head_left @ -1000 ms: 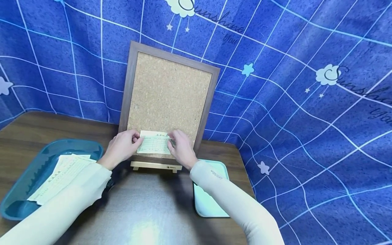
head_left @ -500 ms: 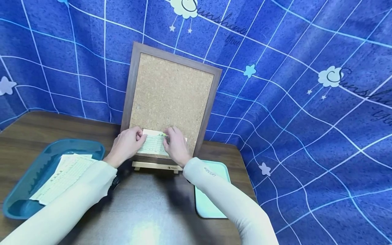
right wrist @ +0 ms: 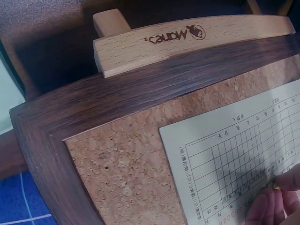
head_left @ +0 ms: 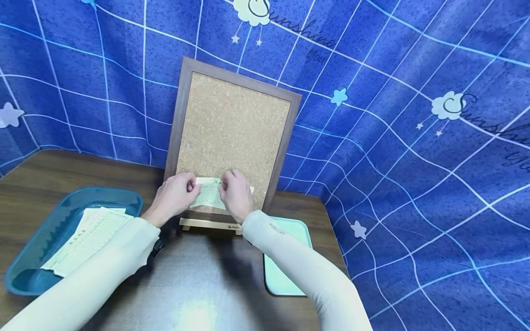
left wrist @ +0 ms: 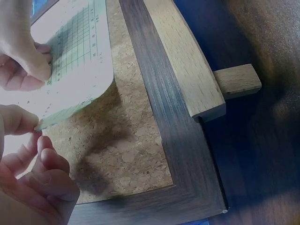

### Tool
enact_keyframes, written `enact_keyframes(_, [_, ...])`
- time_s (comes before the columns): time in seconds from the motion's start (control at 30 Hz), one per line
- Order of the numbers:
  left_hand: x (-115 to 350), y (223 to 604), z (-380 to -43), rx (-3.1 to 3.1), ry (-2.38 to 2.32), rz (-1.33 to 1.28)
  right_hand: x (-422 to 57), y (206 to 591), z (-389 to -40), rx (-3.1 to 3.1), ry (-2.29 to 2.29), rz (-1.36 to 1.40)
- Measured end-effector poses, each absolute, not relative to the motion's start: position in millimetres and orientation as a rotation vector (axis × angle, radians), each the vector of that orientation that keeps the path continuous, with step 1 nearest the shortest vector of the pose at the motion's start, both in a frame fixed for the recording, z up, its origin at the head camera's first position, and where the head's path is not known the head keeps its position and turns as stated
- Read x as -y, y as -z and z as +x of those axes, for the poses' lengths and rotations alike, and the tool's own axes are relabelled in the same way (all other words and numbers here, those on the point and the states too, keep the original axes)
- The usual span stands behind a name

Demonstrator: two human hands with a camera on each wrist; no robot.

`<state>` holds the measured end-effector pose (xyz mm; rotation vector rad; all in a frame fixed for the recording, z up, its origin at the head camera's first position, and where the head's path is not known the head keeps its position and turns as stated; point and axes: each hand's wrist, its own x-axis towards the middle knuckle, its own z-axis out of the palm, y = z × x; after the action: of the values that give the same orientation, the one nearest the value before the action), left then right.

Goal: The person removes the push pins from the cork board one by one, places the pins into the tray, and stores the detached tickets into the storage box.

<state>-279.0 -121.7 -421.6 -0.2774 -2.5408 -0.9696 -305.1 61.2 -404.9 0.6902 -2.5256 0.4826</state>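
Note:
A printed paper form (head_left: pixel 209 192) with green ruled lines lies low on the framed cork board (head_left: pixel 236 124). My left hand (head_left: pixel 175 191) pinches its left edge between thumb and fingertips; in the left wrist view that corner (left wrist: pixel 70 110) curves up off the cork. Against the upper middle of the form, my right hand (head_left: pixel 237 195) pinches a small yellow push pin (right wrist: pixel 276 186), largely covered by the fingertips. The form's other end (right wrist: pixel 176 150) lies close to the cork in the right wrist view.
The board leans on a light wooden stand (head_left: pixel 211 223). At left, a dark teal tray (head_left: pixel 16 271) holds several paper sheets (head_left: pixel 89 234). A pale mint tray (head_left: pixel 283 278) lies at right, partly under the right sleeve. A blue patterned curtain (head_left: pixel 372 151) hangs behind.
The right hand has shifted left along the form, from its right end to its upper middle. The left hand still holds the left edge, which now bends up more.

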Motion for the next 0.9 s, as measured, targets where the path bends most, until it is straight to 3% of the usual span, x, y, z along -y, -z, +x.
enact_keyframes(0.37, [115, 419, -275, 2.519, 0.956, -0.33, -65, 405, -309, 2.517, -0.48, 0.671])
enact_keyframes(0.9, [127, 421, -272, 2.534, 0.953, -0.257, -85, 405, -304, 2.418, -0.586, 0.938])
